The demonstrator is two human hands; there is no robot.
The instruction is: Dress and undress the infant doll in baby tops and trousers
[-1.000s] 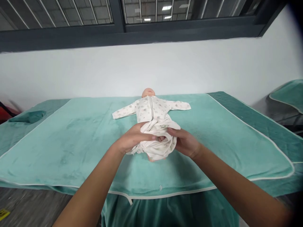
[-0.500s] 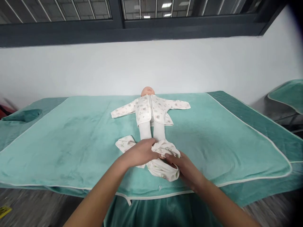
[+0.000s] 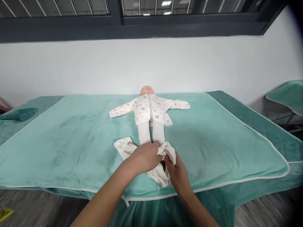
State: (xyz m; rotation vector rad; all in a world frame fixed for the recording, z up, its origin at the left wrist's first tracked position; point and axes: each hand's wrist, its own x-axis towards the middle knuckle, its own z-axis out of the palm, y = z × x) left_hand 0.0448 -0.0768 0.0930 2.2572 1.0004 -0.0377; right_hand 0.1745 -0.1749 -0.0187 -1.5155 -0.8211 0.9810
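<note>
The doll's feet are hard to make out, covered by the left hand [image 3: 147, 159] and the bunched printed cloth [image 3: 167, 150]; a small skin-coloured patch shows between the hands. The doll [image 3: 146, 90] lies on its back on the green blanket [image 3: 82, 132], its head near the far edge and its white legs [image 3: 144, 132] towards the near edge. The left hand is mostly closed, fingers curled on the gathered cloth, their tips hidden. The right hand [image 3: 180, 176] is partly closed, gripping the other side of the gather, its thumb inside the opening. The printed cloth lies between the hands, with a part spread out beyond the left hand, on its outer side, and a fold hanging below towards the near edge. A printed jacket [image 3: 142, 108] covers the doll's torso and arms. Small motifs mark both garments, too small to read. A yellow label [image 3: 5, 214] on the floor is cut off, its dark marks illegible.
</note>
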